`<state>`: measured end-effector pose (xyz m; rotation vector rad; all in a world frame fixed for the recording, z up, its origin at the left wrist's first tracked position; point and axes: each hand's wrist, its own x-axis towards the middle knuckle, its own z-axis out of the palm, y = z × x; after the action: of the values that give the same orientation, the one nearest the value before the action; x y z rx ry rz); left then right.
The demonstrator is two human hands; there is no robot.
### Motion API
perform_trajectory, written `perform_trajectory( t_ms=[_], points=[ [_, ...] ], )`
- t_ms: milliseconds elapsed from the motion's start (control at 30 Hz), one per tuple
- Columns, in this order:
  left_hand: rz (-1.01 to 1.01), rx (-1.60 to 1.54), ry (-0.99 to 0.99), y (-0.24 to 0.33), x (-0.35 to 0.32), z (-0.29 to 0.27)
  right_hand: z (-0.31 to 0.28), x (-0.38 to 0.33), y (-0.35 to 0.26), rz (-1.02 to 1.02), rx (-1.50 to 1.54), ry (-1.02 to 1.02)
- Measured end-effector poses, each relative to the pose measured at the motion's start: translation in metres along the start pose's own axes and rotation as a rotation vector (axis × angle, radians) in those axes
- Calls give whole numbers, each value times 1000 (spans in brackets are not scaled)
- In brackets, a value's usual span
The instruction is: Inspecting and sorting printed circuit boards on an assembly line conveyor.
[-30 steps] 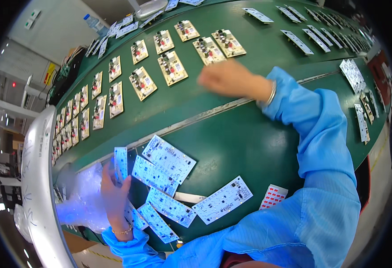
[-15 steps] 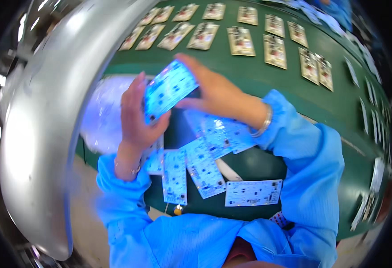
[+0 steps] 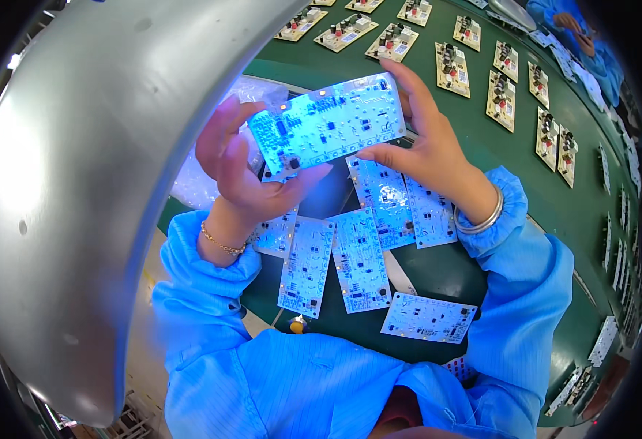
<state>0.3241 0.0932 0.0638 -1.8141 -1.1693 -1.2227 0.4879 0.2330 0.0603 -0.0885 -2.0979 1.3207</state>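
Observation:
Between both hands I hold up a white circuit board (image 3: 332, 121), lit bluish, its small dark parts facing me. My left hand (image 3: 244, 164) is closed on the board's left end, thumb beneath and fingers at the upper corner. At the other end my right hand (image 3: 430, 135) grips it between thumb and fingers. Below lie more white boards: one near my left wrist (image 3: 306, 267), one in the middle (image 3: 361, 263), an overlapping one (image 3: 385, 201) by my right hand, and a separate one (image 3: 429, 318) lying crosswise near me.
A big rounded metal lamp hood (image 3: 65, 190) fills the left side. Clear plastic wrap (image 3: 200, 179) lies beside it. Rows of tan boards with tall parts (image 3: 452, 69) cover the far green table (image 3: 379, 77). A yellow knob (image 3: 298, 324) sits near my front. Another person (image 3: 591, 44) works at far right.
The held board has turned from steeply tilted to nearly level and moved right. My right hand has shifted right with it, and the whole view has swung slightly.

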Motion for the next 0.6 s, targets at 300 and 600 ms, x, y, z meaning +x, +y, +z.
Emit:
perform_trajectory(
  t_ms=[300, 600],
  points=[
    [-299, 151, -419, -7, 0, -2, -12, 1, 6, 164, -213, -17],
    [-544, -125, 36, -38, -16, -16, -41, 7, -24, 115, -464, -34]
  ],
)
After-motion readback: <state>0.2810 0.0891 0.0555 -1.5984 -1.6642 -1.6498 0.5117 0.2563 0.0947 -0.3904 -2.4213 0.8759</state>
